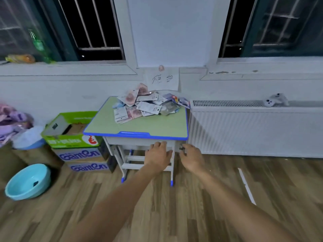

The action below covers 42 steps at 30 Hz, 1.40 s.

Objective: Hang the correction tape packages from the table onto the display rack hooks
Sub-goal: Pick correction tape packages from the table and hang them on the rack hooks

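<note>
A wood-pattern floor [174, 215] fills the lower half of the frame, below a white wall [171, 32] set between 2 barred windows. A white radiator [253, 130] runs along the right side. At centre stands a small table [139, 127] with a green top and blue edging; the correction tape packages [148, 105] lie in a loose heap on the far part of its top. Left of the table, stacked cardboard boxes [78, 151] sit near a light blue basin [28, 181] at lower left. 2 bare arms reach in from the bottom edge toward the table's front. The left hand [158, 155], fingers straight and close together, holds nothing. The right hand [191, 158] has loosely curled fingers; whether they pinch the small dark item at the fingertips cannot be told.
</note>
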### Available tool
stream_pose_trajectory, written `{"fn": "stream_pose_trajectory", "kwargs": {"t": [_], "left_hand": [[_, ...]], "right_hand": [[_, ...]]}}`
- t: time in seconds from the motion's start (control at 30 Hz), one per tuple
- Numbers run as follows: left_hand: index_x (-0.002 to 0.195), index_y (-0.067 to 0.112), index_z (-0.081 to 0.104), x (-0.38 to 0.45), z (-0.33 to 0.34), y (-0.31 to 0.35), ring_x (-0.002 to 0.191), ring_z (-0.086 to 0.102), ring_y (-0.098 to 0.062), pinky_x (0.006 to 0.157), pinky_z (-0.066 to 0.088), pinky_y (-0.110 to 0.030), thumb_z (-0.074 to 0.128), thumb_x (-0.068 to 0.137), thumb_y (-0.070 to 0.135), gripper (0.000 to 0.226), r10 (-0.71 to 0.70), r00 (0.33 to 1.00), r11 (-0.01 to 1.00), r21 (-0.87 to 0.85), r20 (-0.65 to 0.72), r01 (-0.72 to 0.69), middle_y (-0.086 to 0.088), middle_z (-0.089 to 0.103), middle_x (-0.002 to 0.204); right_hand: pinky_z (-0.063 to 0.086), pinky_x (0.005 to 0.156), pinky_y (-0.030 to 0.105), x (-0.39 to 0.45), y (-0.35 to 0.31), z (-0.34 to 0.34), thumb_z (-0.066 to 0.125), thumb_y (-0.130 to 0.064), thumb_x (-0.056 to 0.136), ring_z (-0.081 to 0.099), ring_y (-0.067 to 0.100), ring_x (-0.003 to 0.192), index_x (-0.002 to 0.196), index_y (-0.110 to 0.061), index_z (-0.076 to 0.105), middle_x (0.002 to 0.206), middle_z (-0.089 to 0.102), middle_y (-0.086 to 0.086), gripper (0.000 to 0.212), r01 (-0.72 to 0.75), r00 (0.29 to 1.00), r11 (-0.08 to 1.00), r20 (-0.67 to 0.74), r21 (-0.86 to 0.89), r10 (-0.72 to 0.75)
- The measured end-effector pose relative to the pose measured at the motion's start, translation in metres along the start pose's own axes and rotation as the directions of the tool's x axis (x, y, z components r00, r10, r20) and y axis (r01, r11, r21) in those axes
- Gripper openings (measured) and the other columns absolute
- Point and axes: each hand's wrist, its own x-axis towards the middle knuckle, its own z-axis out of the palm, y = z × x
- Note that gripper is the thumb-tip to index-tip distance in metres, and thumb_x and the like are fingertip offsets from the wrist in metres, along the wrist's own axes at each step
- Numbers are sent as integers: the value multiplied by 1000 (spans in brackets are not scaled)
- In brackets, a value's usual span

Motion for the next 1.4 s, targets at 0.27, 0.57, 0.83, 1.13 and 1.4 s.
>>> {"fn": "stream_pose_trajectory", "kwargs": {"t": [0.27,0.57,0.83,1.13,1.4], "left_hand": [[144,18,34,128,-12,-76,130,38,-30,102,37,-44,38,100,43,51,-105,994,995,3,12,105,-9,41,142],[144,17,31,284,-46,-161,134,33,-31,104,34,-43,39,99,43,53,-111,994,993,43,25,110,-10,36,146],[144,13,26,380,-41,-198,136,30,-31,103,36,-44,43,97,38,55,-194,980,980,-36,34,195,-12,27,149],[146,8,19,474,-41,-228,135,29,-38,107,31,-50,47,95,40,66,-395,918,900,-191,17,391,-19,24,149],[141,5,25,522,-36,-263,128,36,-37,104,33,-48,46,94,49,67,-469,883,858,-250,-24,449,-19,36,140]], "right_hand": [[37,105,32,142,-42,60,47,-27,96,45,24,128,138,-10,44,142,46,7,45,-1,989,1000,146,14,-1],[36,101,32,303,-111,119,50,-21,94,45,28,127,134,-8,46,138,49,11,42,-1,984,1000,178,17,-2],[43,96,33,398,-100,143,60,-11,80,45,26,123,131,-12,46,134,49,8,53,-60,971,995,226,-74,75],[32,105,50,466,-89,168,68,-37,78,24,26,135,139,-22,22,143,28,0,78,126,887,940,460,-318,37],[45,96,44,500,-102,162,61,-18,82,41,28,118,136,-27,38,132,44,0,59,186,863,907,505,-378,34]]}}
